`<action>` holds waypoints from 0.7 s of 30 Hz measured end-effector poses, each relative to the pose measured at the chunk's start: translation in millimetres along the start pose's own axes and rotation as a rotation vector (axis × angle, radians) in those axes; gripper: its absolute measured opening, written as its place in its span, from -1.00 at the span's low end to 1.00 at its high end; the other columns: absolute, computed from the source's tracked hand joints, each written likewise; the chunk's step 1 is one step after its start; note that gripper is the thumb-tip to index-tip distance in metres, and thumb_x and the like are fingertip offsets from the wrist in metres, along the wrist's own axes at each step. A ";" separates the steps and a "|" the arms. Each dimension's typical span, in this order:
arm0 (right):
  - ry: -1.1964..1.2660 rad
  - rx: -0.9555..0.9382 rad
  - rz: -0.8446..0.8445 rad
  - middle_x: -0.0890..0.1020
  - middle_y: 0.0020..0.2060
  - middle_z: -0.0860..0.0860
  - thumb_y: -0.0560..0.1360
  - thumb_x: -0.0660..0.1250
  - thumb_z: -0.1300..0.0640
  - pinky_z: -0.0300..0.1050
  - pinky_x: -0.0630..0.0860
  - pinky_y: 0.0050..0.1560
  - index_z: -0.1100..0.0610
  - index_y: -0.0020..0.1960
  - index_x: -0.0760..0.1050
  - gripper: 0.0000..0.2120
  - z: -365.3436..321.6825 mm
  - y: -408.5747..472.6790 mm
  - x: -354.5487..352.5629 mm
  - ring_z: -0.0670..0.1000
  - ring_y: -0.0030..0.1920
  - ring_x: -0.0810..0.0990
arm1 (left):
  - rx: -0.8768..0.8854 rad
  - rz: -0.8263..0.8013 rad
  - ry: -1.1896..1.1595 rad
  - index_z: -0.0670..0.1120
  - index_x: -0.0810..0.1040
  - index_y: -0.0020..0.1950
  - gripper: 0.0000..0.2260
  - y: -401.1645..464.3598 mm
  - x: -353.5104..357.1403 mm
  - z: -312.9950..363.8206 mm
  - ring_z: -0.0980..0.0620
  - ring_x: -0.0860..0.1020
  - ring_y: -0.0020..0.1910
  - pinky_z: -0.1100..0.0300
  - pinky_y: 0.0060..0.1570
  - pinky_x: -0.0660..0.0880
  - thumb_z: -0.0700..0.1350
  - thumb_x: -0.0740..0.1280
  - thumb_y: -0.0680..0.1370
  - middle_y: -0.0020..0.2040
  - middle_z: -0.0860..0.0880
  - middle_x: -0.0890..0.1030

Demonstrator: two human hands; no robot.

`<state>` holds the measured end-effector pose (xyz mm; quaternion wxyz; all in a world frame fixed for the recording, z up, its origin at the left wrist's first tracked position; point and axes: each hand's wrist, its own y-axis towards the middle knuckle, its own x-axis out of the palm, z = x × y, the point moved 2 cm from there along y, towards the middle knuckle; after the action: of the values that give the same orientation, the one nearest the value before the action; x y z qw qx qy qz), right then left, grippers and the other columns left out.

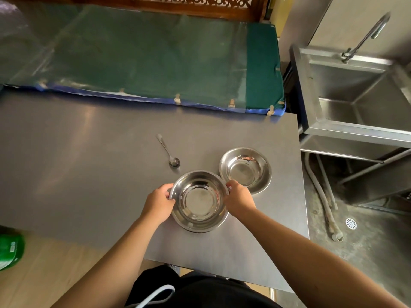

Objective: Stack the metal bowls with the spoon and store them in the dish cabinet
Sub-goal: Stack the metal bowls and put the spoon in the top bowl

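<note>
Two shiny metal bowls sit on the grey table point(89, 163). The near bowl point(199, 200) is gripped on both sides of its rim: my left hand point(159, 202) holds the left edge and my right hand point(239, 198) holds the right edge. The second bowl point(245, 168) rests just behind and to the right, its rim close to my right hand. A metal spoon point(170, 154) lies on the table behind the near bowl, scoop end toward me, touching nothing.
A green plastic-covered cushion point(155, 63) borders the table's far edge. A steel sink point(355, 96) with a tap stands to the right, beyond the table's right edge. Hoses and a floor drain point(351, 223) lie below it. A green object point(10, 250) sits at far left.
</note>
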<state>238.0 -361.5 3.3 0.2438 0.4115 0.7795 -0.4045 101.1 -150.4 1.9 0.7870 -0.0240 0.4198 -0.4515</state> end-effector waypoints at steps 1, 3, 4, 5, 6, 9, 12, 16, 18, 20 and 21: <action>0.003 -0.007 0.007 0.68 0.06 0.09 0.58 0.27 0.13 -0.09 0.52 -0.07 0.10 0.30 0.51 -0.70 -3.2 2.3 -2.0 0.15 0.01 0.63 | 0.008 0.002 -0.007 0.05 0.57 0.29 -0.56 3.3 -3.4 3.0 -0.07 0.63 -0.13 0.06 -0.07 0.58 -0.30 0.31 0.47 -0.07 0.02 0.63; 0.010 -0.018 0.021 0.68 0.02 0.09 0.58 0.26 0.11 -0.10 0.51 -0.11 0.10 0.27 0.51 -0.72 -8.8 6.6 -7.4 0.13 -0.07 0.60 | 0.022 0.012 -0.007 0.03 0.57 0.30 -0.55 9.6 -9.1 9.5 -0.09 0.64 -0.13 0.03 -0.03 0.59 -0.31 0.32 0.46 -0.04 -0.01 0.66; 0.014 -0.022 0.025 0.68 0.02 0.09 0.58 0.26 0.10 -0.11 0.49 -0.12 0.09 0.27 0.51 -0.72 -11.6 9.1 -11.1 0.11 -0.08 0.59 | 0.028 0.019 -0.010 0.02 0.58 0.30 -0.55 13.1 -11.6 13.4 -0.10 0.64 -0.14 0.03 -0.02 0.59 -0.31 0.32 0.46 -0.04 -0.01 0.66; 0.020 -0.025 0.027 0.68 0.02 0.08 0.58 0.27 0.10 -0.12 0.47 -0.13 0.09 0.28 0.52 -0.72 -13.6 10.8 -13.3 0.11 -0.08 0.60 | 0.033 0.024 -0.013 0.01 0.58 0.30 -0.55 15.9 -13.2 15.9 -0.11 0.64 -0.14 0.03 -0.03 0.59 -0.31 0.33 0.46 -0.04 -0.01 0.66; 0.022 -0.027 0.032 0.68 0.01 0.07 0.57 0.27 0.10 -0.13 0.46 -0.14 0.08 0.27 0.53 -0.72 -16.3 13.7 -18.1 0.11 -0.08 0.61 | 0.041 0.029 -0.017 0.01 0.58 0.30 -0.56 19.5 -14.8 21.0 -0.11 0.64 -0.15 0.05 -0.03 0.58 -0.31 0.33 0.46 -0.04 -0.01 0.66; 0.017 -0.035 0.043 0.67 -0.15 0.01 0.54 0.25 0.11 -0.15 0.45 -0.24 0.09 0.11 0.57 -0.80 -20.5 23.1 -31.6 0.08 -0.20 0.59 | 0.070 0.036 -0.011 0.01 0.60 0.25 -0.58 28.3 -17.2 38.3 -0.09 0.63 -0.13 0.09 -0.05 0.56 -0.30 0.33 0.45 -0.09 0.05 0.65; 0.034 -0.033 0.062 0.68 -0.14 0.02 0.55 0.26 0.09 -0.16 0.45 -0.29 0.06 0.12 0.56 -0.81 -20.2 34.2 -49.4 0.07 -0.21 0.59 | 0.101 0.034 -0.028 0.03 0.63 0.17 -0.63 37.7 -15.1 59.1 -0.08 0.64 -0.15 0.02 -0.05 0.60 -0.30 0.33 0.44 -0.17 0.13 0.63; 0.044 -0.012 0.104 0.70 0.03 0.04 0.54 0.30 0.12 -0.16 0.45 -0.12 0.09 0.23 0.57 -0.73 -11.0 48.5 -71.4 0.08 -0.04 0.62 | 0.136 0.015 -0.022 0.02 0.63 0.17 -0.64 51.6 -2.6 85.4 -0.07 0.63 -0.10 0.04 -0.02 0.59 -0.29 0.33 0.45 -0.09 0.03 0.67; 0.044 0.017 0.129 0.70 0.07 0.06 0.53 0.31 0.16 -0.12 0.49 -0.04 0.09 0.26 0.56 -0.69 -3.0 54.8 -81.2 0.13 0.06 0.64 | 0.150 0.003 -0.011 0.02 0.63 0.17 -0.65 58.2 7.0 97.4 -0.06 0.63 -0.09 0.07 -0.02 0.58 -0.28 0.33 0.46 -0.05 0.01 0.67; 0.039 0.039 0.148 0.70 0.07 0.07 0.51 0.30 0.19 -0.14 0.48 -0.06 0.07 0.27 0.57 -0.67 5.2 59.7 -89.2 0.16 0.07 0.64 | 0.152 -0.016 0.003 0.03 0.62 0.21 -0.64 64.5 16.6 107.9 -0.07 0.64 -0.06 0.05 0.01 0.58 -0.26 0.35 0.46 0.00 -0.01 0.68; 0.039 0.049 0.157 0.70 0.07 0.08 0.51 0.29 0.20 -0.16 0.44 -0.08 0.08 0.26 0.57 -0.67 10.1 62.7 -93.1 0.16 0.05 0.63 | 0.152 -0.027 0.013 0.03 0.61 0.23 -0.63 68.3 22.4 113.3 -0.08 0.64 -0.05 0.03 0.03 0.57 -0.25 0.35 0.46 0.02 -0.02 0.67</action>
<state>341.6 -390.3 37.1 0.2495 0.4850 0.7393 -0.3950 231.0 -165.1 32.3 0.7777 0.0331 0.3891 -0.4927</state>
